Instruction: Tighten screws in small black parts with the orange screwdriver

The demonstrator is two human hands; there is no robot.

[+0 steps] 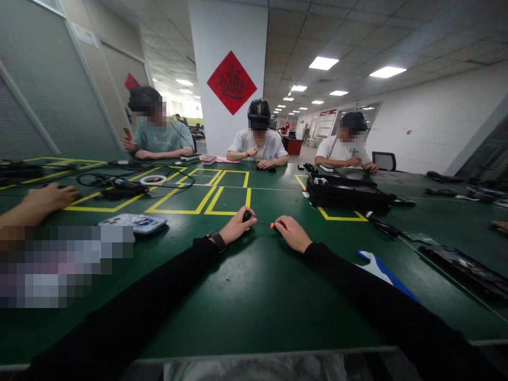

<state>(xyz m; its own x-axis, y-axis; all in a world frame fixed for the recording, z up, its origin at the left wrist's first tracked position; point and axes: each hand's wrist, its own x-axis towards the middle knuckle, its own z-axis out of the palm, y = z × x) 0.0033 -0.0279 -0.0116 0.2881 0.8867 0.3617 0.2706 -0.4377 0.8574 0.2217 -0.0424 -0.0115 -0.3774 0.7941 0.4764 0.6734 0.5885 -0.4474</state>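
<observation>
My left hand (237, 227), with a dark band on its wrist, is closed around a black rounded handle (247, 216). A thin shaft (262, 223) runs from it toward the right; its exact kind is too small to tell. At the shaft's far end, my right hand (292, 233) pinches a small orange piece (272, 226) between its fingertips. Whether the orange piece is fixed to the shaft or only touches it, I cannot tell. Both hands are just above the green tabletop (238, 301), and my fingers hide part of what they hold.
A blue-and-white wrench-shaped item (383, 272) lies right of my right forearm. Beyond it are a black open device (464, 267) and a black case (349, 193). Left are a patterned phone-like case (137, 224), cables (119, 185) and a neighbour's hand (51, 199). Several people sit around the table.
</observation>
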